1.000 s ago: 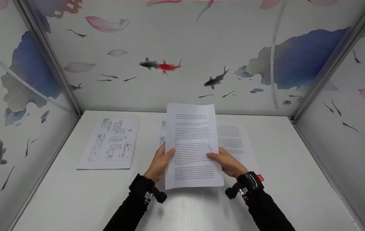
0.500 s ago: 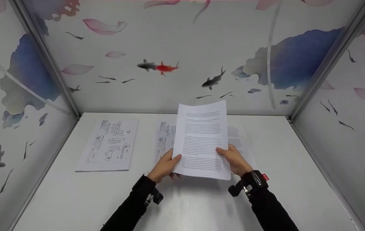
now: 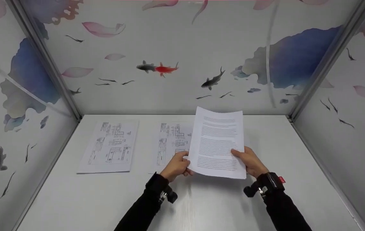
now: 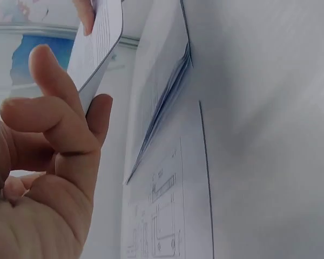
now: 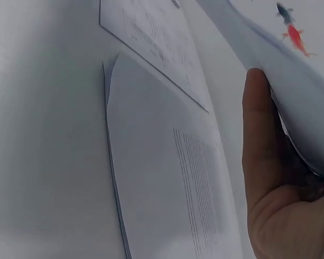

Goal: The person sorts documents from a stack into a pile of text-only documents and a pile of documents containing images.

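Observation:
A thin stack of printed paper point(image 3: 219, 144) is held up over the table, tilted, its text facing up. My right hand point(image 3: 253, 162) grips its right edge, thumb on the printed side and fingers behind, as the right wrist view shows the hand point(image 5: 281, 178) under the sheets. At the lower left edge is my left hand point(image 3: 177, 166), its fingers curled around the corner; in the left wrist view the paper point(image 4: 100, 48) runs between the fingers of that hand point(image 4: 54, 151). Below lies another pile of text sheets point(image 5: 151, 145), mostly hidden in the head view.
On the white table point(image 3: 105, 199), a pile of technical drawings point(image 3: 108, 147) lies at the left. Another drawing sheet point(image 3: 169, 138) lies in the middle, partly covered by the raised paper. Painted panels point(image 3: 182, 41) enclose the back and sides.
Both hands have carried the held paper to the right, uncovering more of the middle drawing. The left thumb has left the printed face and shifted to the edge.

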The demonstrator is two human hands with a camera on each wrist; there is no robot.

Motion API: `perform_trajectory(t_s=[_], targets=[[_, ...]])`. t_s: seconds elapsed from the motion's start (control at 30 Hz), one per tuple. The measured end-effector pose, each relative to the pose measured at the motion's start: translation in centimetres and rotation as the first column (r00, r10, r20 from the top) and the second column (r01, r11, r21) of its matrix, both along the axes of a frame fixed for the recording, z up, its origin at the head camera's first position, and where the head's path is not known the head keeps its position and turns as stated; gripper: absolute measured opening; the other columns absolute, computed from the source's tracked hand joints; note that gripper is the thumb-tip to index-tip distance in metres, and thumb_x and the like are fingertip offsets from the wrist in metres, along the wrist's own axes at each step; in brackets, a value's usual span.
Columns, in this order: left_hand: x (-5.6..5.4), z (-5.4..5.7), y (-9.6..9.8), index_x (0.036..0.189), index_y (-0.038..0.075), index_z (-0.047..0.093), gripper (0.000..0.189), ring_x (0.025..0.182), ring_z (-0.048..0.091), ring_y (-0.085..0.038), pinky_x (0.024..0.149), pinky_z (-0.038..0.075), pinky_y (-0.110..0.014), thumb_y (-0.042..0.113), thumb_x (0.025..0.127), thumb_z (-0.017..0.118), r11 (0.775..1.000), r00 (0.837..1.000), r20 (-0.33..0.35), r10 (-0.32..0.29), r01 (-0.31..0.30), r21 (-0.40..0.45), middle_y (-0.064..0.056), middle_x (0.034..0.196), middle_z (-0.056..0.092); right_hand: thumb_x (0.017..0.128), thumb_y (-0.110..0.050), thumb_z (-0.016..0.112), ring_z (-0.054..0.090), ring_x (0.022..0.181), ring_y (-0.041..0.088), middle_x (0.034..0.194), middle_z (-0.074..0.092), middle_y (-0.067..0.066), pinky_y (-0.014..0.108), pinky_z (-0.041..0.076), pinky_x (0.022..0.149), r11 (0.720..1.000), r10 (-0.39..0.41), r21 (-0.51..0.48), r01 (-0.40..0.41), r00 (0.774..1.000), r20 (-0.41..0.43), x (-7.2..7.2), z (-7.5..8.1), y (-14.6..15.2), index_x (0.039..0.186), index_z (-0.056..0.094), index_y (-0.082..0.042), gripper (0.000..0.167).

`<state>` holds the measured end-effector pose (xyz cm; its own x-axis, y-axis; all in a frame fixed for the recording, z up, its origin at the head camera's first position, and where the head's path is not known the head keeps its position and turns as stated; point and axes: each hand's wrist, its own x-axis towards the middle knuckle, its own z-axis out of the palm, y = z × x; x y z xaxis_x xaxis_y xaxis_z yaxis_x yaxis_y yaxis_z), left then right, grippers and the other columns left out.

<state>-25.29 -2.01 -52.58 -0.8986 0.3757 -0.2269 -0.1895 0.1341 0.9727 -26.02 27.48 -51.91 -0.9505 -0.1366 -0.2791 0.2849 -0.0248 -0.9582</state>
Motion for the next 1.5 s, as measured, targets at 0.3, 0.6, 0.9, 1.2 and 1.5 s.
perform_trajectory(t_s=[0.3, 0.6, 0.9, 1.2, 1.5], targets=[[0.1, -1.2, 5.2, 0.138, -0.003, 0.046, 0.042, 0.057, 0.064, -0.015, 0.057, 0.053, -0.027, -0.005, 0.096, 0.042, 0.99, 0.99, 0.036, 0.134, -0.135, 0.028, -0.015, 0.094, 0.066, 0.099, -0.019, 0.058, 0.064, 0.089, 0.018, 0.125, 0.059, 0.019, 0.034, 0.055, 0.068, 0.928, 0.055, 0.37, -0.044, 0.998, -0.019, 1.3, -1.1, 4.0, 0.149, 0.025, -0.002, 0.063], [0.3, -1.7, 8.7, 0.141, -0.005, 0.041, 0.05, 0.06, 0.067, -0.015, 0.061, 0.056, -0.028, -0.008, 0.092, 0.048, 0.991, 0.99, 0.04, 0.132, -0.133, 0.012, -0.021, 0.098, 0.068, 0.098, -0.008, 0.055, 0.061, 0.09, 0.019, 0.128, 0.05, 0.025, 0.032, 0.058, 0.07, 0.902, -0.078, 0.423, 0.082, 0.997, -0.025, 1.6, -2.8, 6.1, 0.149, 0.023, 0.003, 0.062], [-0.1, -2.2, 9.9, 0.129, -0.007, 0.051, 0.042, 0.06, 0.071, -0.02, 0.063, 0.059, -0.037, -0.013, 0.087, 0.049, 0.978, 0.985, -0.012, 0.173, -0.173, -0.12, -0.026, 0.101, 0.065, 0.099, -0.01, 0.053, 0.061, 0.092, 0.015, 0.14, 0.039, 0.031, 0.03, 0.058, 0.073, 0.907, -0.084, 0.414, 0.083, 0.996, -0.016, 1.1, -3.6, 6.4, 0.151, 0.014, 0.008, 0.068], [-0.6, -2.4, 9.4, 0.125, -0.009, 0.053, 0.041, 0.047, 0.06, -0.011, 0.044, 0.048, -0.022, -0.011, 0.084, 0.053, 0.934, 0.981, -0.101, 0.163, -0.186, -0.305, -0.014, 0.073, 0.067, 0.098, -0.014, 0.057, 0.067, 0.077, 0.014, 0.138, 0.043, 0.037, 0.026, 0.056, 0.069, 0.842, -0.117, 0.529, 0.104, 0.993, -0.008, 0.6, -3.5, 6.0, 0.148, 0.026, 0.012, 0.064], [-0.5, -2.4, 9.1, 0.12, -0.006, 0.062, 0.039, 0.09, 0.064, -0.025, 0.082, 0.052, -0.032, 0.0, 0.081, 0.064, 0.848, 0.966, -0.219, 0.135, -0.227, -0.479, -0.019, 0.107, 0.069, 0.096, -0.012, 0.058, 0.061, 0.1, 0.028, 0.139, 0.042, 0.036, 0.027, 0.056, 0.068, 0.788, -0.158, 0.598, 0.147, 0.987, -0.034, 0.9, -3.5, 6.6, 0.147, 0.033, 0.005, 0.06]])
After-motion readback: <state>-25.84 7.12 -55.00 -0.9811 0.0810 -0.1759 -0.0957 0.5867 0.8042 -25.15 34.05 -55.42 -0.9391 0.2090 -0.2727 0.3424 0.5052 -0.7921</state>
